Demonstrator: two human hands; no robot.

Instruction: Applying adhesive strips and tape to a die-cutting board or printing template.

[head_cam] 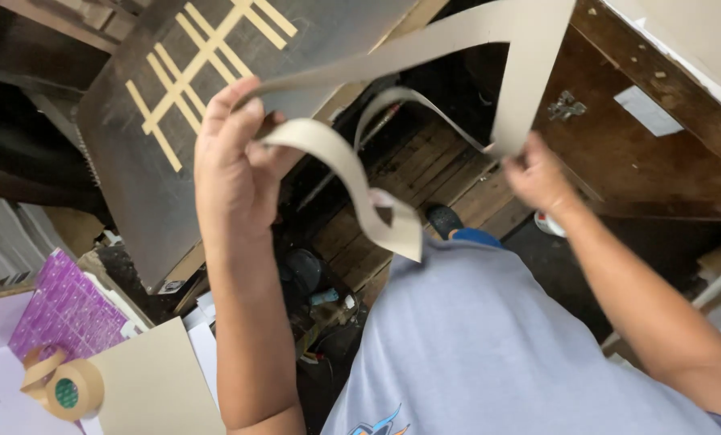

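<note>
My left hand point(230, 157) is raised and grips long grey-beige cardboard strips point(340, 157) that curl and loop down toward my chest. My right hand point(538, 173) holds the other end of the strips, where a wide strip point(525, 76) runs up toward the top of the view. The strips hang in the air between both hands. Behind my left hand lies a dark metal plate point(135, 185) with a grid of tan tape lines point(203, 56).
A roll of tan tape point(74, 389) lies at lower left beside a beige cardboard sheet point(155, 379) and a purple patterned sheet point(62, 310). A wooden pallet floor point(425, 161) and a dark wooden panel point(642, 153) sit below. My grey shirt point(489, 346) fills the bottom.
</note>
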